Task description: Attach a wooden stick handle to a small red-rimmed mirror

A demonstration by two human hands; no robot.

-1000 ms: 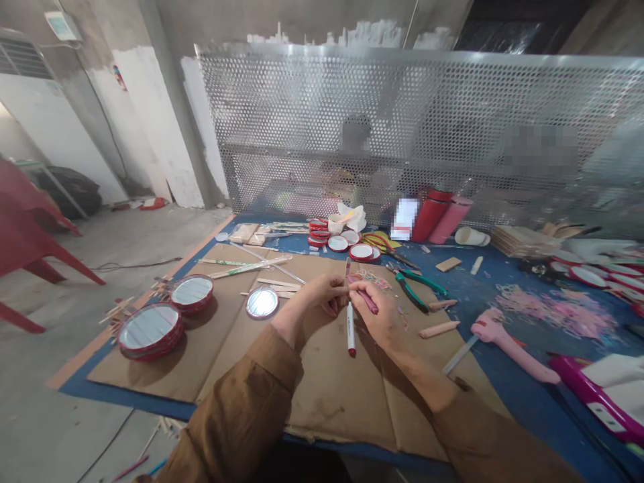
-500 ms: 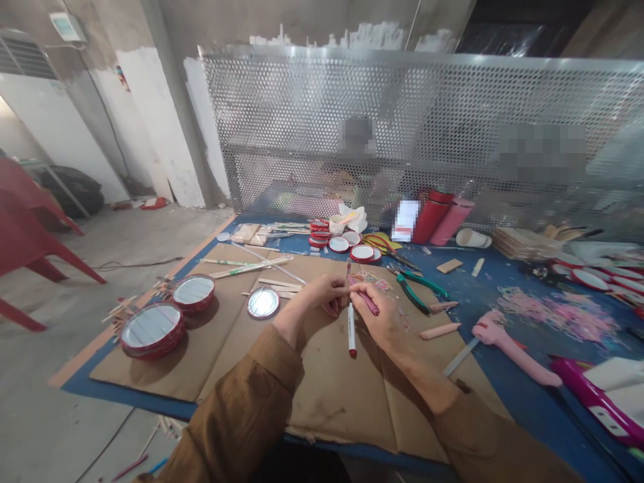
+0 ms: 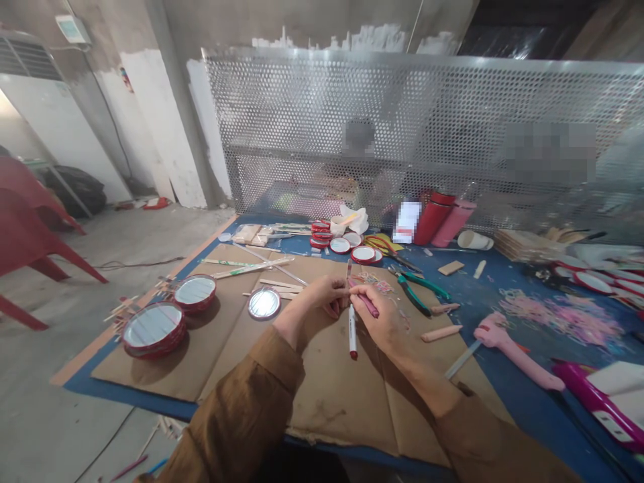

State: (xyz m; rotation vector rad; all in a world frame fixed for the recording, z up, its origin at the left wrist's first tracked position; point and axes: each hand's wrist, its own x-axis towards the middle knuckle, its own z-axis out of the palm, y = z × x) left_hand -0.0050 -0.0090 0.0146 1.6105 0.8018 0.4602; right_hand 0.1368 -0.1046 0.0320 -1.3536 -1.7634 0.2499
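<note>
Perforated silver metal screen (image 3: 402, 127) rises behind a blue table top (image 3: 477, 295), and a folded sheet of brown cardboard (image 3: 327, 409) lies on the table in front of the person. Far left of the hands, red plastic chairs (image 3: 25, 248) stand on the concrete floor. On the cardboard, well left of the left hand, sit two stacks of round red-rimmed mirrors (image 3: 153, 329), while long pale wooden sticks (image 3: 251, 268) lie up and to the left of the hands. A single small round mirror with a grey rim (image 3: 264, 303) lies just beside the left hand (image 3: 322, 298).

That hand, in a brown sleeve, is curled and narrow, its fingers pinching a slim white marker with a red end (image 3: 353, 335), which points down toward the cardboard between the hands. The right hand (image 3: 382, 315) is also closed narrowly, its fingers holding a short pink stick (image 3: 369, 306) slanted against the marker. Right of the right hand lie green-handled pliers (image 3: 417, 292), then a tangle of thin pink strands (image 3: 558, 315) and a long pink plastic piece (image 3: 513, 355).
</note>
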